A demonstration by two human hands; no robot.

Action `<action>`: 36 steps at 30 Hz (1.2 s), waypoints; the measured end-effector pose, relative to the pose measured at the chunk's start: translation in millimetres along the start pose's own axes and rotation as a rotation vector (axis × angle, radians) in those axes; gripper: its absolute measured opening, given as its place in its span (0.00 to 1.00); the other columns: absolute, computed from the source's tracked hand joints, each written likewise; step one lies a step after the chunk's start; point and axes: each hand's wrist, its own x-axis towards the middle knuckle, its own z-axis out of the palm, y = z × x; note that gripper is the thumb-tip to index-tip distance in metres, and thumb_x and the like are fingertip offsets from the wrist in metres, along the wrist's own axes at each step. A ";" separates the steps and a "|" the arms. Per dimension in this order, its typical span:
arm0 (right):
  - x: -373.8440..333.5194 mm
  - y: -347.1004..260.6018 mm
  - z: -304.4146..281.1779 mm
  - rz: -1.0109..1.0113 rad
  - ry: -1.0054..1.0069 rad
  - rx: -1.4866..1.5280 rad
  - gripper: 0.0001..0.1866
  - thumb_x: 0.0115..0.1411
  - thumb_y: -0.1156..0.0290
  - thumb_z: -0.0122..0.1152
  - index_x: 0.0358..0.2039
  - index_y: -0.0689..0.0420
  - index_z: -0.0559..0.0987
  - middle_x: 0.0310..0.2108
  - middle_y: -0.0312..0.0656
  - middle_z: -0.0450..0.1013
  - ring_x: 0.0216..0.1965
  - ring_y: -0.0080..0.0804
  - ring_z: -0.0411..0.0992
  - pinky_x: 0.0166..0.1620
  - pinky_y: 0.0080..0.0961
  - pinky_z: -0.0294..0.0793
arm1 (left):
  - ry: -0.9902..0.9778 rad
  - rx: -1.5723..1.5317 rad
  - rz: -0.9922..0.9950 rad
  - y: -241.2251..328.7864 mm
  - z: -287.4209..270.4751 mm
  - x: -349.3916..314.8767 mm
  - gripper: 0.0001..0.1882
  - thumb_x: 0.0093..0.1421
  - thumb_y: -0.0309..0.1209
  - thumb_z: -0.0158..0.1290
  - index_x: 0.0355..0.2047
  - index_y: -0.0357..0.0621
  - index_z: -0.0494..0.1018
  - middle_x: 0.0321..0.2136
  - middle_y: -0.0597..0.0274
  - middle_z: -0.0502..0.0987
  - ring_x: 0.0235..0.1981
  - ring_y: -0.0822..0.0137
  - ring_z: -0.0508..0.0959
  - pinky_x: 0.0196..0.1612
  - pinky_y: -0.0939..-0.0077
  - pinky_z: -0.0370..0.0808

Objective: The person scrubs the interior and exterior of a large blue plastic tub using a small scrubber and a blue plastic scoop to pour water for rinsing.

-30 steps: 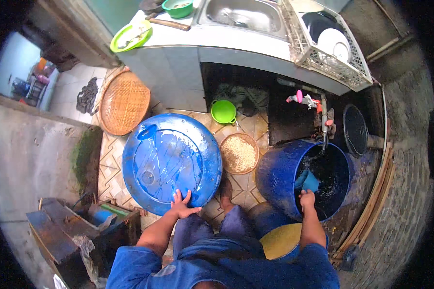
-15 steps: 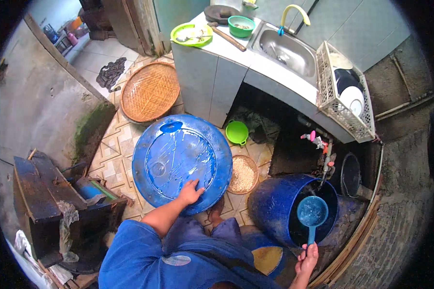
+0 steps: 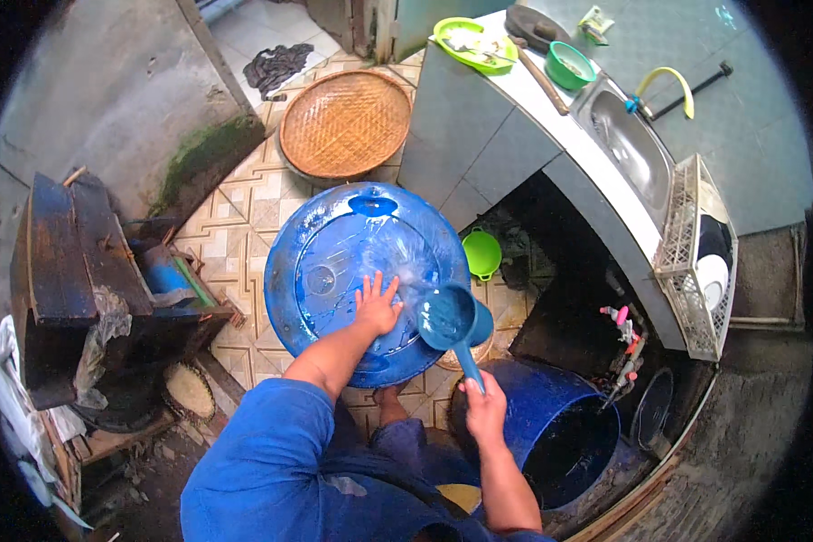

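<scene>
A round blue barrel lid (image 3: 334,316) with a wet, shiny face is in front of my body. My left hand (image 3: 378,309) lies on it with the fingers spread. In my right hand (image 3: 484,402) is the handle of a blue water dipper (image 3: 449,318), its bowl tilted over the lid's right side. Water (image 3: 400,271) pours from the bowl and splashes on the lid just beyond my left fingers. Partly behind the dipper and lid, a shallow round basket (image 3: 467,357) is mostly hidden.
A blue drum (image 3: 560,425) holding dark water stands at right, under pipes with a pink-handled tap (image 3: 616,314). A green basin (image 3: 481,254) and a woven tray (image 3: 345,124) sit beyond the lid. The sink counter (image 3: 551,122) is far right; a wooden bench-like box (image 3: 90,262) stands left.
The dipper has moved left from above the drum to the lid and now pours water. My left hand has shifted on the lid, fingers wider apart. The view has turned.
</scene>
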 end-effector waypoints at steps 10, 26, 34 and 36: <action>37.0 -25.2 37.1 -0.160 0.027 -0.240 0.12 0.64 0.68 0.57 0.46 0.59 0.76 0.30 0.47 0.77 0.31 0.40 0.77 0.36 0.34 0.74 | 0.209 0.228 -0.016 -24.2 3.8 2.4 0.39 0.64 0.59 0.41 0.71 0.68 0.44 0.73 0.59 0.36 0.73 0.49 0.34 0.68 0.37 0.30; 93.5 -121.8 -111.4 -0.135 0.222 0.920 0.19 0.70 0.59 0.49 0.54 0.57 0.66 0.33 0.43 0.75 0.14 0.16 0.58 0.19 0.15 0.57 | 0.230 0.229 -0.021 -7.0 -3.4 0.0 0.46 0.57 0.63 0.47 0.71 0.62 0.45 0.72 0.49 0.40 0.72 0.43 0.35 0.66 0.32 0.30; 203.0 -158.0 -155.6 -0.261 0.265 0.975 0.14 0.72 0.57 0.44 0.47 0.55 0.69 0.37 0.39 0.76 0.13 0.13 0.57 0.18 0.14 0.55 | 0.195 0.202 -0.037 -4.6 -11.9 -1.0 0.45 0.57 0.63 0.46 0.71 0.64 0.47 0.72 0.49 0.41 0.72 0.44 0.35 0.67 0.34 0.28; 222.1 -159.3 -160.3 -0.249 0.305 1.036 0.15 0.72 0.57 0.44 0.46 0.55 0.69 0.37 0.39 0.76 0.13 0.13 0.57 0.18 0.14 0.55 | 0.201 0.202 -0.032 -4.8 -8.6 -1.2 0.45 0.57 0.63 0.47 0.71 0.63 0.47 0.72 0.49 0.41 0.72 0.44 0.35 0.67 0.34 0.28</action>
